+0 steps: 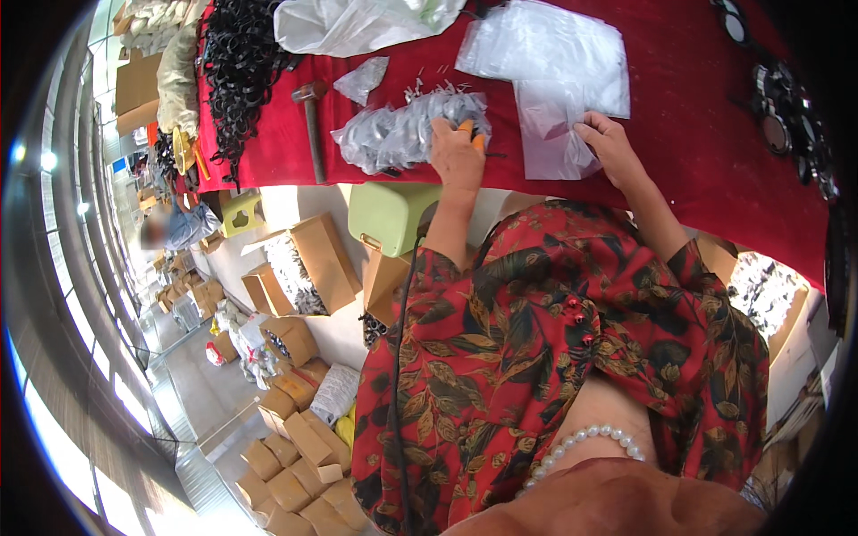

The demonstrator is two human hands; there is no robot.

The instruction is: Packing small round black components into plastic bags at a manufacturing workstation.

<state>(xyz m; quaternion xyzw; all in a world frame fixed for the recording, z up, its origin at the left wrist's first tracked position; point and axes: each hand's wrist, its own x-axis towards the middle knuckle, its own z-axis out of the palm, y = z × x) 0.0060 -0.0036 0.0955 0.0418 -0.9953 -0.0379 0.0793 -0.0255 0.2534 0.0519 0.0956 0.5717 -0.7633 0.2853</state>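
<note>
My left hand (458, 154), with orange covers on some fingertips, rests at the right end of a row of small clear plastic bags (384, 138) holding grey or metallic pieces. Its fingers curl down among them, and what they grip is hidden. Between the thumb and fingers of my right hand (609, 146), the edge of a clear plastic bag (547, 134) is pinched. That bag lies flat near the table's front edge, overlapping a stack of clear bags (545, 49). Small pale pins (433, 73) are scattered just beyond the filled row.
A hammer (311, 125) lies on the red tablecloth (679, 161), left of the filled bags. Black rings (239, 67) are heaped at the far left; round black-rimmed parts (776, 134) sit at the right. Below stand a green stool (386, 214) and open cartons (326, 263).
</note>
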